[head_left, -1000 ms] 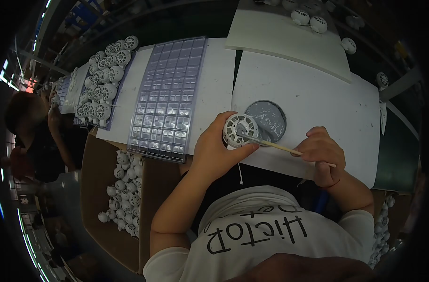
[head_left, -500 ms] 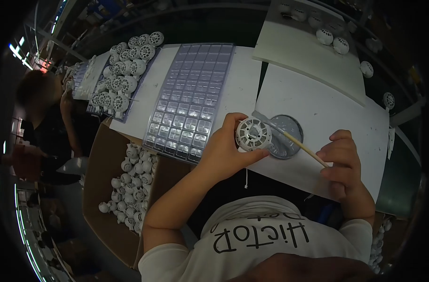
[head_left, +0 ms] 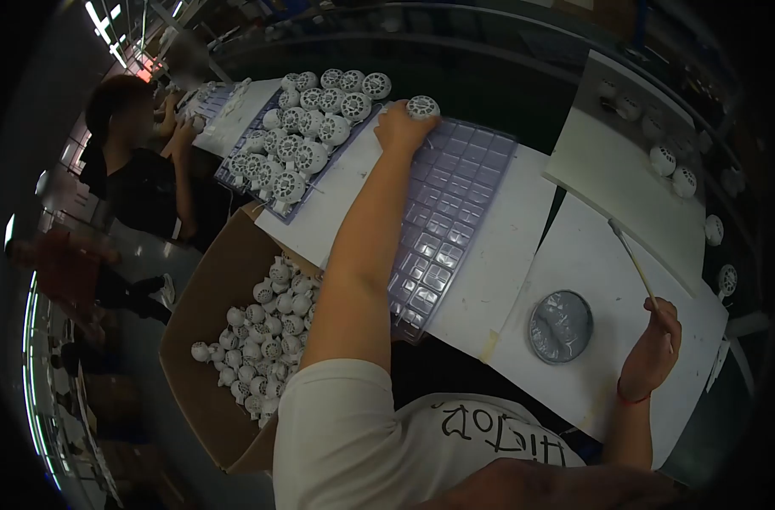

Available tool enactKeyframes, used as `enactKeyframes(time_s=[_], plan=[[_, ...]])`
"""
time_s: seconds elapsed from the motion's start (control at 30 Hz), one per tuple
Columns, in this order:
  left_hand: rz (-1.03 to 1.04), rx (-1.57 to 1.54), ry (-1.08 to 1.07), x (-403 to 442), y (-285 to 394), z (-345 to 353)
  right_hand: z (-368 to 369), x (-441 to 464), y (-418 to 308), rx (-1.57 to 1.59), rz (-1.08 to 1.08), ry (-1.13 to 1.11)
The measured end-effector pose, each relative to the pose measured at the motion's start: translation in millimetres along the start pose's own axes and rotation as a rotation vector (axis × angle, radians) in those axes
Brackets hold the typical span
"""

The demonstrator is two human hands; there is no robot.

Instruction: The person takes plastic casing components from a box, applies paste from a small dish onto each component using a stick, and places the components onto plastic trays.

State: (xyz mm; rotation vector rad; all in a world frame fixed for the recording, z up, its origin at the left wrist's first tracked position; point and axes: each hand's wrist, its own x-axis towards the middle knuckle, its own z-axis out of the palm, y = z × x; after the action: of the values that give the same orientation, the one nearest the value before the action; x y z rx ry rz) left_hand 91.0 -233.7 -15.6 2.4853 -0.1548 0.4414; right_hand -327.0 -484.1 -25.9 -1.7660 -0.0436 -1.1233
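Note:
My left hand (head_left: pixel 398 129) is stretched out to the far end of a clear plastic compartment tray (head_left: pixel 449 200), with its fingers closed around a round white plastic housing (head_left: pixel 422 107) whose slotted, spoked face is up. The housing is over the tray's far left corner; I cannot tell whether it touches the tray. In my right hand (head_left: pixel 651 353) is a thin brush (head_left: pixel 636 262) with a pale wooden handle, its grey tip pointing away and up to the left. A round dish of grey paste (head_left: pixel 561 326) lies on the white sheet, left of my right hand.
On the left, a second tray holds a pile of white housings (head_left: pixel 296 140). More fill a cardboard box (head_left: pixel 202 319) beside the table. Several housings (head_left: pixel 684 181) line the raised pale board (head_left: pixel 634 161) at right. A person in dark clothes (head_left: pixel 145 170) sits at far left.
My left hand has carried the housing from beside the dish forward and left to the tray's far end. My right hand has drawn the brush away from the housing to the right.

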Motion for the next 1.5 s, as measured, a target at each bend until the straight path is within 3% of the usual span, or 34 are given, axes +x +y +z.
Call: enactKeyframes(time_s=[0.13, 0.2, 0.23, 0.33, 0.4, 0.43, 0.5, 0.57, 0.63, 0.7, 0.73, 0.83, 0.87, 0.9, 0.93, 0.97, 1.0, 1.03, 1.07, 1.1, 1.13, 1.17, 1.2, 1.33, 1.4, 1.43, 1.47, 1.5], plan=[[-0.011, 0.023, -0.118, 7, 0, 4, -3, -3, 2, -0.050, 0.071, -0.048], [0.044, 0.016, -0.078, -2, -12, -8, 7, -2, 1, -0.195, 0.487, 0.263], [0.117, -0.043, 0.090, -9, -23, -25, 46, 13, -22, -0.173, 0.508, 0.208], [0.499, -0.249, 0.481, -42, -71, -94, 15, 18, 19, -0.229, 0.494, 0.070], [0.591, -0.040, 0.687, -79, -128, -156, 25, 25, 19, -0.275, 0.481, 0.003], [0.531, -0.022, 0.718, -95, -161, -179, 31, 27, 19, -0.298, 0.474, -0.025], [0.115, -0.052, 0.751, -125, -243, -208, 46, 33, 17, -0.339, 0.450, -0.068], [-0.319, 0.210, 0.698, -160, -322, -232, 62, 36, 13, -0.384, 0.424, -0.103], [-0.796, 0.394, 0.519, -193, -378, -243, 72, 36, 7, -0.453, 0.403, -0.127], [-0.982, 0.599, 0.232, -223, -448, -241, 73, 34, -3, -0.548, 0.381, -0.132], [-1.067, 0.561, 0.152, -232, -460, -240, 70, 31, -9, -0.605, 0.372, -0.127], [-1.025, 0.553, 0.011, -244, -490, -229, 36, 8, -29, -0.812, 0.358, -0.077], [-1.051, 0.532, -0.014, -242, -500, -222, -51, -32, -1, -0.901, 0.365, -0.044], [-1.113, 0.531, -0.035, -238, -493, -218, -45, -38, -5, -0.685, 0.184, -0.085], [-1.181, 0.401, -0.005, -235, -508, -214, -59, -35, -1, -0.318, 0.178, -0.216], [-1.195, 0.396, 0.006, -231, -478, -212, -18, -28, -24, -0.144, 0.216, -0.087], [-1.258, 0.204, 0.128, -226, -383, -207, -12, -29, -31, -0.100, 0.224, -0.104], [-1.197, 0.465, 0.063, -237, -491, -200, -1, -26, -39, -0.076, 0.204, -0.079], [-1.175, 0.591, 0.194, -238, -436, -193, 6, -23, -47, -0.072, 0.186, -0.107], [-0.918, 0.878, -0.355, -247, -562, -203, 6, -23, -52, -0.077, 0.196, -0.115], [-0.978, 0.852, -0.191, -246, -526, -201, 6, -25, -54, -0.055, 0.201, -0.139], [-1.263, 0.445, 0.138, -236, -487, -201, 2, -27, -55, -0.063, 0.204, -0.159], [-1.238, 0.436, 0.111, -226, -469, -185, -1, -27, -55, -0.056, 0.205, -0.189], [-1.030, -0.589, -0.184, -197, -446, -201, 6, -26, -60, -0.029, 0.189, -0.180], [-0.862, -1.071, -0.201, -173, -390, -205, 17, -19, -59, -0.080, 0.088, -0.232], [-0.740, -1.289, -0.178, -196, -385, -240, 24, -17, -59, -0.007, 0.074, -0.272], [-0.631, -1.298, -0.201, -195, -311, -237, 28, -15, -60, -0.060, 0.021, -0.285], [-0.564, -1.333, -0.195, -189, -328, -236, 37, -12, -60, -0.108, -0.038, -0.296]])
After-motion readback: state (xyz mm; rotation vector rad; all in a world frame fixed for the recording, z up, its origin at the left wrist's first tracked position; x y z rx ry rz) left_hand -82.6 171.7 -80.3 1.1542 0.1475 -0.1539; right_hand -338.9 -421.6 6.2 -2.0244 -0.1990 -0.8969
